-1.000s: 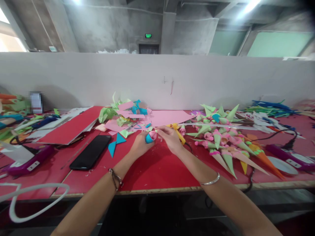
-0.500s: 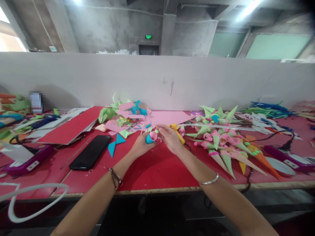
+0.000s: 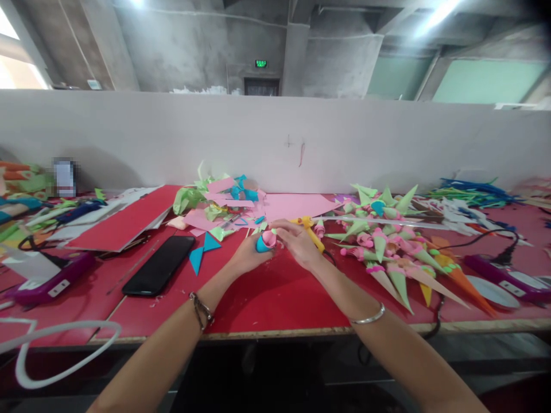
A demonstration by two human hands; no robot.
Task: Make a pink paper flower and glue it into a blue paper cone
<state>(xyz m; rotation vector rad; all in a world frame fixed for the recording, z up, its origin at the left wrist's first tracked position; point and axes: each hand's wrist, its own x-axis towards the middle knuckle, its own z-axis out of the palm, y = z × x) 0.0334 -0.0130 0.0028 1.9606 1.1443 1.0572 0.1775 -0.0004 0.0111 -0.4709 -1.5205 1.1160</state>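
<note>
My left hand [image 3: 246, 256] is wrapped round a small rolled cone [image 3: 260, 245], blue outside and pink within, its mouth facing up toward me. Close above that mouth, my right hand [image 3: 302, 245] has its fingertips together on a small light-green piece [image 3: 274, 231], at the cone's pink edge. Whether the piece touches the cone is too small to tell. Just behind the right hand lies a yellow glue gun [image 3: 314, 234]. Two blue triangles [image 3: 196, 260] rest on the red table [image 3: 284, 304] to the left of my hands.
A black phone [image 3: 159, 266] lies at left, with a red board [image 3: 124, 221] behind it. Pink and green scraps [image 3: 219, 201] are heaped at the back. Many finished cone shapes [image 3: 387, 246] pile up at right. Purple power strips [image 3: 508, 278] flank the work area.
My right hand has shifted slightly left, bringing the green piece against or very near the pink edge of the cone. The left hand keeps its hold almost unmoved.
</note>
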